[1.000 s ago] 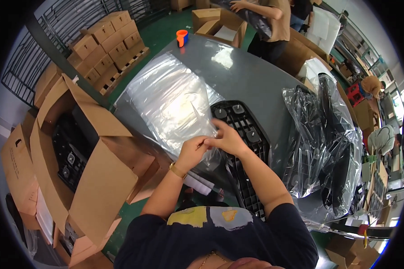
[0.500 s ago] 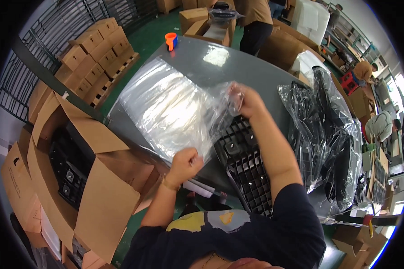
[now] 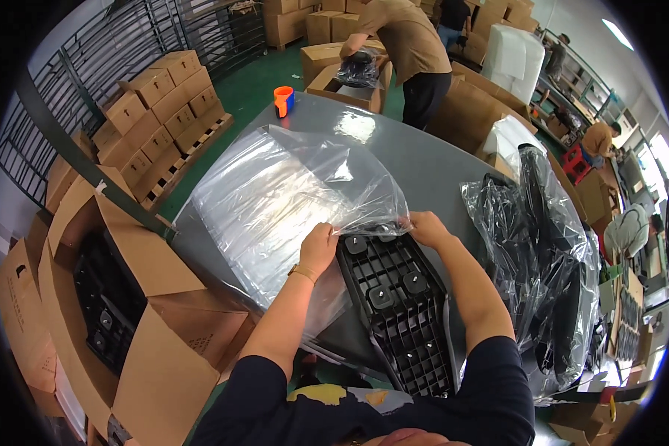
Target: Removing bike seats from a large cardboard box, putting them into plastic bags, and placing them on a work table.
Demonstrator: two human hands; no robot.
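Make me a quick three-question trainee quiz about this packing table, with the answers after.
1. True or false: both hands grip the clear plastic bag at its open edge.
2. What lies under that edge: A) black plastic grille, B) cardboard lid, C) orange cup?
3. Which hand is nearer the open carton of black parts?

Key:
1. True; left hand and right hand both pinch it.
2. A.
3. The left hand.

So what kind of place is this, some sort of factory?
Most likely a packing area in a factory or warehouse. Stacked cardboard boxes line the floor, and both hands, left and right, pull a clear plastic bag over a black plastic grille on a grey table.
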